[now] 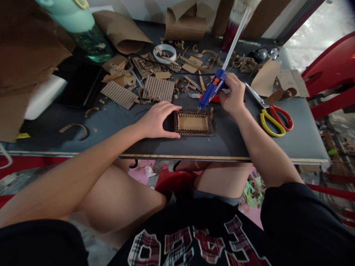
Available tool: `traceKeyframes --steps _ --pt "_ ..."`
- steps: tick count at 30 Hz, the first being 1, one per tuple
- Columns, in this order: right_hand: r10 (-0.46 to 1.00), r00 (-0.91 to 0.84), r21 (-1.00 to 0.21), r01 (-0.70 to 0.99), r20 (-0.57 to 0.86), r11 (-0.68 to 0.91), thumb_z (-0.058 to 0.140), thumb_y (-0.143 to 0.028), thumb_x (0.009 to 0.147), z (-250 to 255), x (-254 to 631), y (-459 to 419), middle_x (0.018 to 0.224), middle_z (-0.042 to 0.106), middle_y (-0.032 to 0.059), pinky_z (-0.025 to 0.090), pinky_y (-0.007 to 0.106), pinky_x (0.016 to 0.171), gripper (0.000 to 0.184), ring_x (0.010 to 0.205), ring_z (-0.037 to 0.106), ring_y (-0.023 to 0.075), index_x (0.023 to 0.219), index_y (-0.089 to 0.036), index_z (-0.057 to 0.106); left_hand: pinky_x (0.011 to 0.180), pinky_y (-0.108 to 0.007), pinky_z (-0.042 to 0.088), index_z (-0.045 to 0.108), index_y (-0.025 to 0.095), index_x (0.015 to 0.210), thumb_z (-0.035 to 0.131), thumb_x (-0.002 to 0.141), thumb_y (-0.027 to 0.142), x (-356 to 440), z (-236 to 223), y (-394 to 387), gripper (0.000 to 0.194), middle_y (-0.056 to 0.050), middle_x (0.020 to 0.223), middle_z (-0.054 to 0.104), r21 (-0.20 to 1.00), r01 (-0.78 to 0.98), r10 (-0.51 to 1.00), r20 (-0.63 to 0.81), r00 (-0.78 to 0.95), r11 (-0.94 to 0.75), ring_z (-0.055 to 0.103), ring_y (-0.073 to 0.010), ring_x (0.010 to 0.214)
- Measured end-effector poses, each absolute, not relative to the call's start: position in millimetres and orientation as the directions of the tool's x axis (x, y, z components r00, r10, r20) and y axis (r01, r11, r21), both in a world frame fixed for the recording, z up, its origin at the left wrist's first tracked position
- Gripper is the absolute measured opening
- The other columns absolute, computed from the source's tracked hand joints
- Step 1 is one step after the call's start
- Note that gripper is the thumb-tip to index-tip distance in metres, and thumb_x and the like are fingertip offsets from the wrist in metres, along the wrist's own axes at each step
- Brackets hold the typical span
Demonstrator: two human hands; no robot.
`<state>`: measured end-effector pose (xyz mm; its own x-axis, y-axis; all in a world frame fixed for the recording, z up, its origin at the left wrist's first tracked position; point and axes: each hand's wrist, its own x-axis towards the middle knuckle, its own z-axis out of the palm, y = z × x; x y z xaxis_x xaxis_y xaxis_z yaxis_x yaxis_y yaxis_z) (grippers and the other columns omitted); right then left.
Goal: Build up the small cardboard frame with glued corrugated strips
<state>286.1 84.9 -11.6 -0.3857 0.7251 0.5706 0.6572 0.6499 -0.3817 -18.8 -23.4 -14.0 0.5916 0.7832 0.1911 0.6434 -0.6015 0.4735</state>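
A small rectangular cardboard tray with corrugated walls lies flat near the table's front edge. My left hand grips its left end, thumb at the near corner and fingers at the far corner. In my right hand is a blue hot glue gun with a long white glue stick rising from its back. Its nozzle points down at the tray's far wall; whether it touches I cannot tell. A short strip of cardboard stands at the tray's far right corner. Something red lies partly hidden behind the glue gun.
Scissors with red and yellow handles lie at the right. Behind the tray are corrugated pieces, scraps and a white tape roll. A green bottle and dark tablet-like slab are at the left. A black cord crosses the scraps.
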Motion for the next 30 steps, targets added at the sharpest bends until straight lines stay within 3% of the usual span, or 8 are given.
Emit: traceKeyframes --steps 8,15,20,24,26,28,30 --pt "0.736 -0.386 -0.387 0.663 0.557 0.64 0.054 -0.042 0.085 -8.6 285.8 81.9 0.109 0.072 0.006 0.053 0.055 0.094 0.026 0.106 0.064 0.0326 0.106 -0.035 0.068 0.111 -0.053 0.041 0.053 0.015 0.14 0.069 0.071 0.08 -18.7 -14.0 -23.6 0.096 -0.018 0.135 0.061 0.467 0.644 0.781 0.194 0.594 -0.606 0.054 -0.0367 0.126" --pt "0.694 -0.403 -0.366 0.633 0.597 0.682 0.05 -0.054 0.089 -9.1 286.6 83.3 0.108 0.072 0.0055 0.052 0.053 0.096 0.03 0.104 0.063 0.0303 0.104 -0.034 0.067 0.112 -0.055 0.041 0.053 0.016 0.14 0.071 0.07 0.077 -17.8 -13.3 -24.2 0.095 -0.018 0.135 0.06 0.484 0.637 0.784 0.195 0.59 -0.6 0.054 -0.0374 0.126" --pt "0.771 -0.363 -0.327 0.75 0.523 0.575 0.048 -0.056 0.091 -4.0 285.1 79.1 0.124 0.068 0.0073 0.047 0.059 0.103 0.043 0.121 0.056 0.0352 0.126 -0.036 0.061 0.112 -0.057 0.04 0.052 0.016 0.142 0.073 0.068 0.079 -20.7 -19.1 -20.3 0.099 -0.018 0.134 0.061 0.49 0.614 0.767 0.208 0.608 -0.619 0.054 -0.0383 0.126" --pt "0.862 -0.228 -0.384 0.823 0.453 0.419 0.049 -0.058 0.091 -9.8 282.1 85.5 0.137 0.06 0.0134 0.046 0.061 0.105 0.066 0.128 0.053 0.0383 0.149 -0.03 0.042 0.113 -0.058 0.039 0.05 0.017 0.142 0.066 0.065 0.088 -24.3 -21.9 -16.2 0.106 -0.019 0.135 0.06 0.505 0.588 0.762 0.261 0.593 -0.631 0.053 -0.0383 0.127" --pt "0.895 -0.177 -0.443 0.819 0.409 0.364 0.051 -0.06 0.089 -17.3 280.6 93.3 0.14 0.057 0.0179 0.044 0.063 0.108 0.08 0.132 0.052 0.0411 0.156 -0.021 0.03 0.111 -0.057 0.042 0.051 0.018 0.139 0.055 0.076 0.087 -19.8 -12.6 -22.4 0.093 -0.018 0.132 0.062 0.516 0.584 0.776 0.352 0.523 -0.627 0.055 -0.0353 0.124" --pt "0.919 -0.152 -0.478 0.817 0.363 0.324 0.052 -0.06 0.089 -25.0 280.1 101.3 0.142 0.055 0.0202 0.04 0.064 0.111 0.089 0.136 0.049 0.0425 0.16 -0.018 0.019 0.102 -0.049 0.051 0.054 0.02 0.132 0.044 0.094 0.072 -9.3 7.2 -38.9 0.065 -0.014 0.122 0.065 0.541 0.585 0.795 0.45 0.407 -0.605 0.061 -0.0282 0.116" --pt "0.935 -0.141 -0.484 0.825 0.325 0.292 0.053 -0.06 0.089 -31.2 281.1 107.5 0.143 0.054 0.0216 0.039 0.064 0.112 0.094 0.138 0.048 0.0426 0.161 -0.016 0.011 0.086 -0.039 0.058 0.055 0.025 0.127 0.044 0.1 0.056 3.8 34.2 -64.5 0.042 -0.008 0.115 0.066 0.587 0.543 0.792 0.531 0.303 -0.601 0.066 -0.021 0.103"
